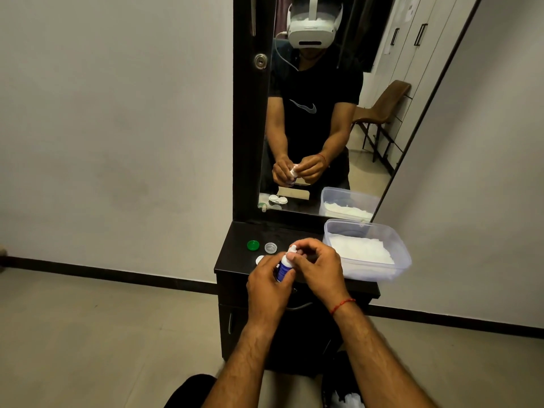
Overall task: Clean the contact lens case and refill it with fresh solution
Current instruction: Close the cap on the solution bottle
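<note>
Solution bottle [284, 267]: small, white with a blue label, held upright above the front of the dark table [235, 262].
Left hand [269, 285]: fingers and thumb curled round the bottle's body, gripping it from 8 o'clock.
Right hand [319, 267]: curled fingertips and thumb close on the bottle's white top from 3 o'clock; whether the cap is on or off cannot be told.
Lens case [259, 259]: only a white edge shows on the table, at 9 o'clock of the bottle, mostly hidden behind the left hand.
Green cap [253, 245]: lying on the table, at 10 o'clock of the bottle.
Clear cap [270, 247]: just beside the green cap, at 11 o'clock of the bottle.
Plastic container [391, 245]: clear tub holding white tissue, at 2 o'clock of the bottle, overhanging the table's right edge.
Mirror [323, 119]: stands at 12 o'clock behind the table and reflects both hands at the bottle.
Red thread [343, 304]: round the right wrist.
</note>
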